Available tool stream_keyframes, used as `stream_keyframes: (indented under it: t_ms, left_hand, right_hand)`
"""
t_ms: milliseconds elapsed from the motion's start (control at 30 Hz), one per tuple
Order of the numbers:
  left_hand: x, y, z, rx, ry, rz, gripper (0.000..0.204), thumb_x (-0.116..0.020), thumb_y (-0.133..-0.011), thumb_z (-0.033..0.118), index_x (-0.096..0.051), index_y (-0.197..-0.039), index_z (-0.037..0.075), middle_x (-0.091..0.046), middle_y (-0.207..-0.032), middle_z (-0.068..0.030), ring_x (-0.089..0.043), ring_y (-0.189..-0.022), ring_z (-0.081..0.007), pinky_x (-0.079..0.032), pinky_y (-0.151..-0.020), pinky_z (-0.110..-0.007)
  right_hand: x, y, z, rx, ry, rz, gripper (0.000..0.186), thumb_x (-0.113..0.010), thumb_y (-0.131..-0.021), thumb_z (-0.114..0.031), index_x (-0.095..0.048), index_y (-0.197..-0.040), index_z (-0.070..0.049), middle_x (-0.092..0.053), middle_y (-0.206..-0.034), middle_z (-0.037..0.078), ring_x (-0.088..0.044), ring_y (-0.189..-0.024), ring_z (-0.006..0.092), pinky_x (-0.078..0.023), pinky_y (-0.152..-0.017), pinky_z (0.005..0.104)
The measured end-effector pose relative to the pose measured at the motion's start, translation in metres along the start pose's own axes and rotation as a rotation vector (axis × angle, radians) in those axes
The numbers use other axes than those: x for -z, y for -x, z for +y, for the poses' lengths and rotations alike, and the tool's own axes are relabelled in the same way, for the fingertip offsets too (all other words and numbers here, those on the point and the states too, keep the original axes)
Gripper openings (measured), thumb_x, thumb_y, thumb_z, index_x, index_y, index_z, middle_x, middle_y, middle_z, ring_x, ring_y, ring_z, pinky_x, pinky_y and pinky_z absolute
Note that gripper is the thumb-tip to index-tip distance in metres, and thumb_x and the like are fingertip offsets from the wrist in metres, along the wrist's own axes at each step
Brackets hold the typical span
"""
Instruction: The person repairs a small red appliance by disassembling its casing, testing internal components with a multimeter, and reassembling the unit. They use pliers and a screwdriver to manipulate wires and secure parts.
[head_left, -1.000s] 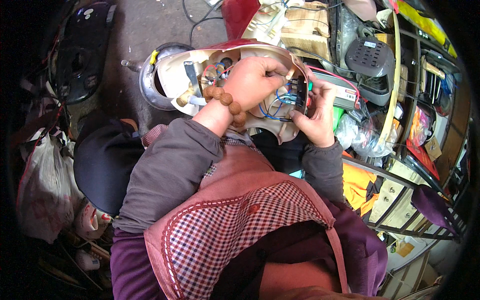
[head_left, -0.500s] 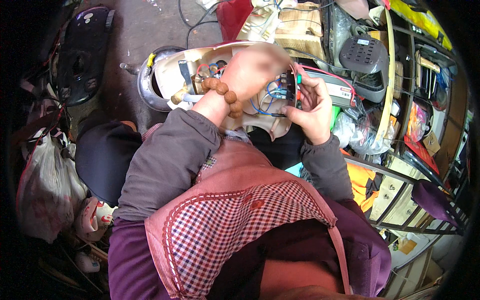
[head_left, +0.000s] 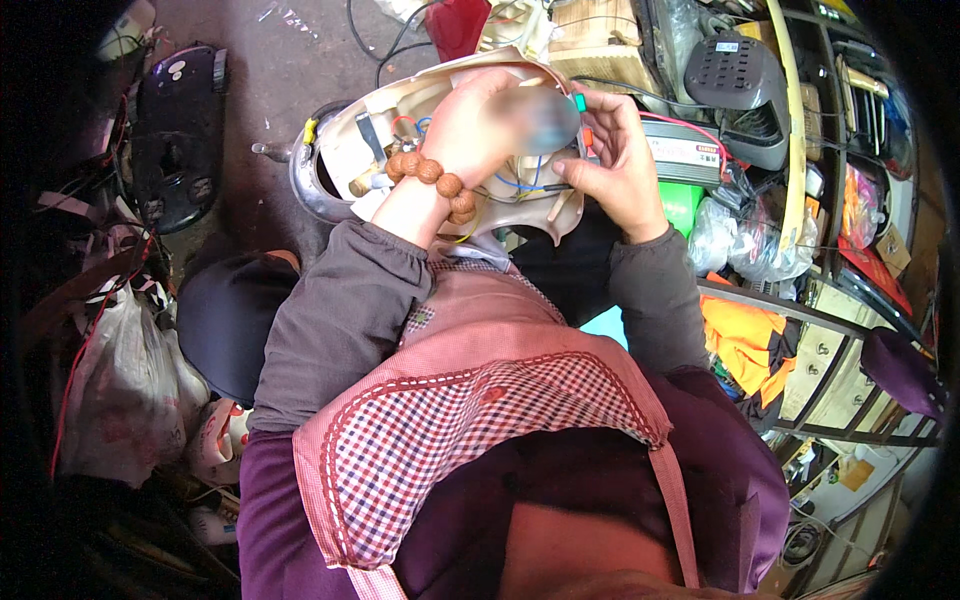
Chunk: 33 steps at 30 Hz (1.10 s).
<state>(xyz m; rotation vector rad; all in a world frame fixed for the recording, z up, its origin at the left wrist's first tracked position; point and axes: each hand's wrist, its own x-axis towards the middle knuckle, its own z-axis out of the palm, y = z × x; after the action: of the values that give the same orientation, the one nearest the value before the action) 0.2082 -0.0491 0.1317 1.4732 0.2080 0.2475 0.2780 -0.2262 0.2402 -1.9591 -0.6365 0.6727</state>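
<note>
A cream plastic appliance shell point(head_left: 395, 98) with wires inside and a chrome-rimmed end lies before me. My left hand point(head_left: 470, 130), wearing a brown bead bracelet point(head_left: 428, 171), reaches into it; a blurred patch hides its fingers. At the shell's right end, my right hand point(head_left: 622, 165) grips a small switch panel with a green button point(head_left: 580, 102) and an orange-red button point(head_left: 588, 138). The right thumb is beside a black-sleeved wire end point(head_left: 554, 187). Blue wires point(head_left: 520, 184) run below my left hand.
A grey device with a red lead point(head_left: 680, 150) and a dark grey slotted box point(head_left: 735, 75) stand at right. Beyond are plastic bags point(head_left: 765, 245) and a crowded shelf. At left lie a long black panel point(head_left: 180, 140) and a white plastic bag point(head_left: 125, 390).
The view has shifted a little. The shell and both hands sit farther from me, and its right end has risen in view. The black panel with terminals is now mostly hidden behind blur.
</note>
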Motion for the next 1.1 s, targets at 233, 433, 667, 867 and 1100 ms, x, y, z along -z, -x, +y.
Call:
stream_keyframes:
  t_ms: [233,433,667,867,1100]
  left_hand:
    - [0.015,0.009,0.003,0.173,0.185,0.066,0.034,-0.072,-0.089,0.003,-0.067,-0.123,-0.002,-0.072,-0.107,-0.0092,-0.067,-0.099,-0.0184,-0.054,-0.091,-0.031]
    - [0.013,0.016,0.01,-0.069,-0.03,0.142,0.021,-0.069,-0.092,0.009,-0.079,-0.11,0.006,-0.067,-0.116,-0.0108,-0.068,-0.101,-0.0224,-0.054,-0.091,-0.033]
    - [0.0,0.006,0.011,-0.101,-0.268,0.129,0.029,-0.075,-0.093,0.024,-0.08,-0.115,0.006,-0.069,-0.117,-0.0153,-0.067,-0.109,-0.0297,-0.054,-0.095,-0.038]
    - [-0.004,-0.009,0.004,-0.13,-0.358,0.178,0.025,-0.077,-0.087,0.025,-0.082,-0.104,0.006,-0.072,-0.107,-0.0178,-0.069,-0.106,-0.0312,-0.054,-0.096,-0.04]
    - [0.002,-0.006,0.018,-0.101,-0.462,0.139,0.021,-0.074,-0.08,0.018,-0.08,-0.092,0.002,-0.071,-0.104,-0.0189,-0.069,-0.103,-0.0337,-0.054,-0.094,-0.042]
  right_hand:
    - [-0.003,-0.01,-0.009,0.017,0.049,0.016,0.096,-0.084,-0.074,0.003,-0.034,-0.155,0.001,-0.043,-0.16,0.023,-0.042,-0.149,0.0296,-0.036,-0.123,0.0427]
    - [-0.001,-0.017,-0.008,-0.024,-0.002,-0.001,0.103,-0.085,-0.074,0.003,-0.028,-0.16,0.002,-0.038,-0.164,0.024,-0.039,-0.152,0.0325,-0.034,-0.124,0.0449]
    - [-0.001,-0.021,-0.008,-0.007,-0.013,-0.02,0.101,-0.085,-0.075,0.002,-0.03,-0.159,0.002,-0.04,-0.163,0.022,-0.041,-0.15,0.0318,-0.038,-0.122,0.0444]
    - [-0.002,-0.023,-0.008,0.004,-0.015,-0.02,0.099,-0.086,-0.074,0.0,-0.033,-0.158,0.002,-0.043,-0.161,0.022,-0.042,-0.149,0.0314,-0.038,-0.121,0.0444]
    - [-0.003,-0.021,-0.01,-0.002,-0.013,0.003,0.098,-0.085,-0.074,0.001,-0.033,-0.157,0.003,-0.044,-0.159,0.022,-0.045,-0.146,0.0306,-0.043,-0.117,0.0435]
